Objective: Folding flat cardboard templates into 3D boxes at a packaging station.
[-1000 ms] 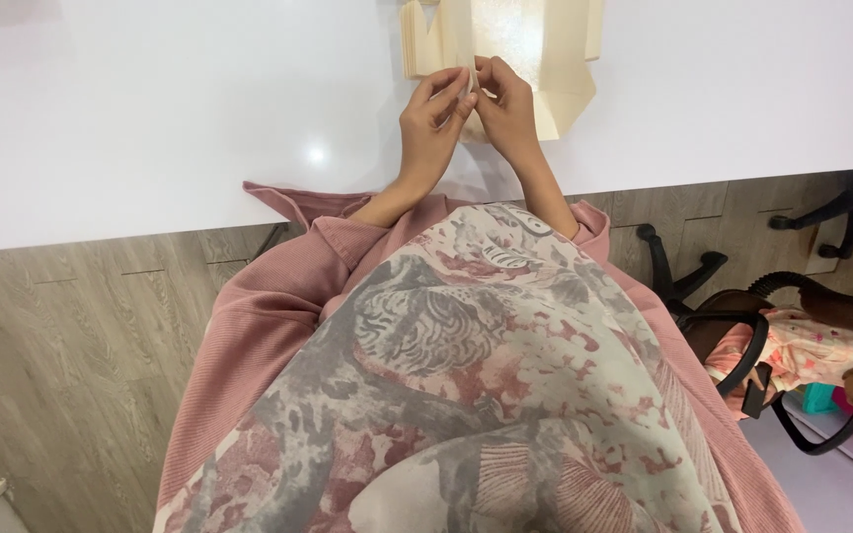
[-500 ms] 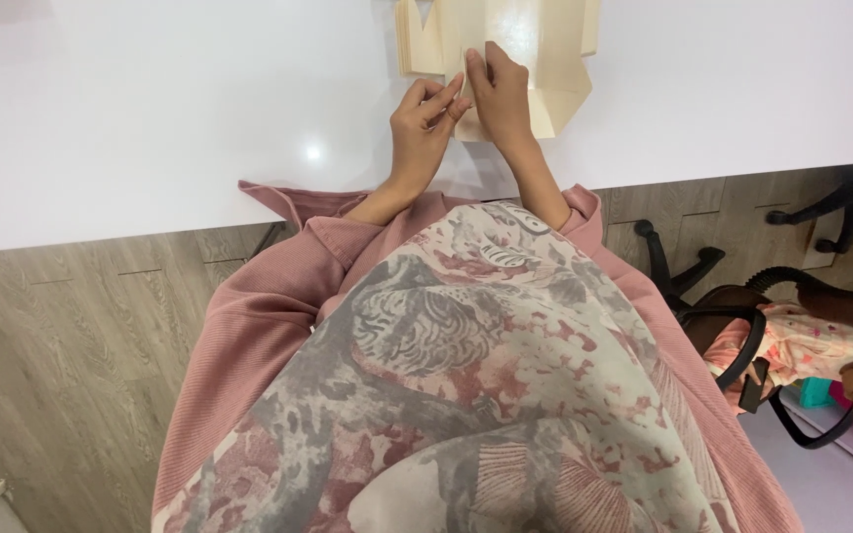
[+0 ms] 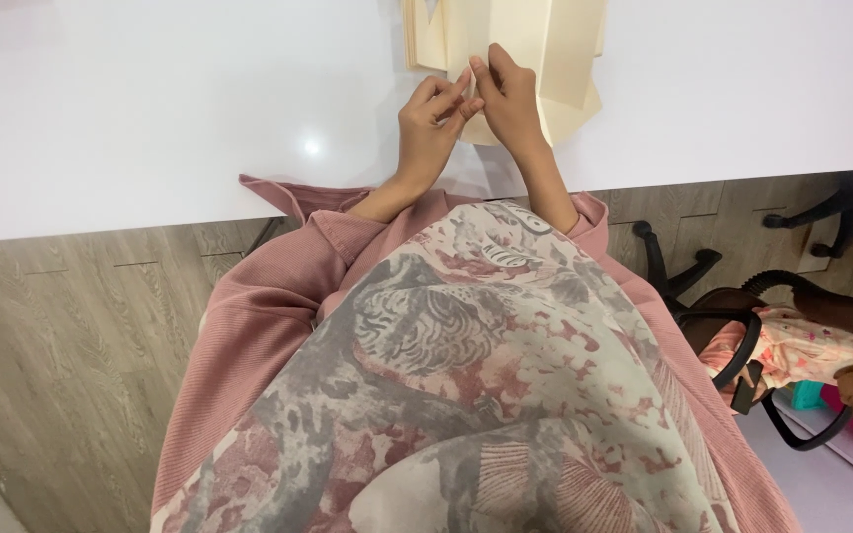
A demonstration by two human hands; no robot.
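Observation:
A folded sheet of cream paper [image 3: 555, 59] lies on the white table [image 3: 150, 118] at the top middle, partly cut off by the frame's upper edge. My left hand [image 3: 428, 128] and my right hand [image 3: 510, 99] meet at the paper's near left edge. The fingertips of both pinch a fold of the paper between them. Pink sleeves and a patterned grey and pink scarf cover my arms and body below.
The table's front edge runs across the view at about a third of its height. Wood-look floor lies on the left below it. On the right stands a black office chair [image 3: 742, 326] with a patterned pink cloth [image 3: 802, 350] on it.
Both hands have stayed pinched on the paper's edge, with small shifts of the fingers. The paper has barely moved.

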